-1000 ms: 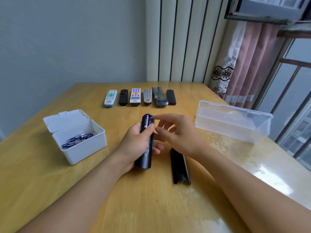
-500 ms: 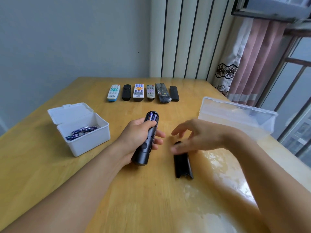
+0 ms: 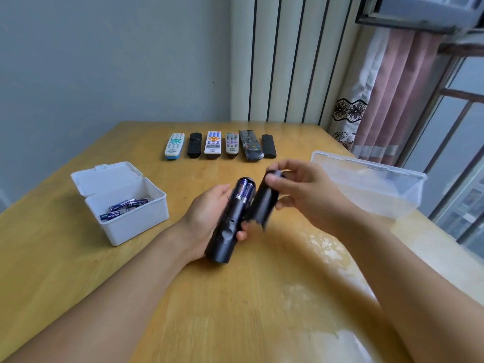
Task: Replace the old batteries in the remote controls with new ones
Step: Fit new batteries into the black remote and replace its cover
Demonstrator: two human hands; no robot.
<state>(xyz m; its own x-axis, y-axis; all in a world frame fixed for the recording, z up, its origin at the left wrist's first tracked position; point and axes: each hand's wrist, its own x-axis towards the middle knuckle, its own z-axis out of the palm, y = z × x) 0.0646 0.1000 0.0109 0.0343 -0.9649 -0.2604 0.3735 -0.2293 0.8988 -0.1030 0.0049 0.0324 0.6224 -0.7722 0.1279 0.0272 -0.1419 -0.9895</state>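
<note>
My left hand (image 3: 207, 218) grips a black remote (image 3: 230, 226) back side up, its battery bay uncovered with two blue batteries (image 3: 245, 191) seated at the far end. My right hand (image 3: 303, 189) holds the black battery cover (image 3: 265, 201) just right of the remote, lifted off the table and tilted, nearly touching the remote's side. A white box (image 3: 136, 221) with its lid flipped back holds several blue batteries (image 3: 123, 206) at the left. Several more remotes (image 3: 213, 142) lie in a row at the table's far side.
A clear plastic box (image 3: 372, 187) lies at the right behind my right hand. The wooden table (image 3: 262, 297) has a glossy patch at the right. A curtain and a window with bars stand beyond the table's right edge.
My right hand went from the batteries down to the cover lying on the table, picked it up and brought it beside the remote. The left hand kept hold of the remote.
</note>
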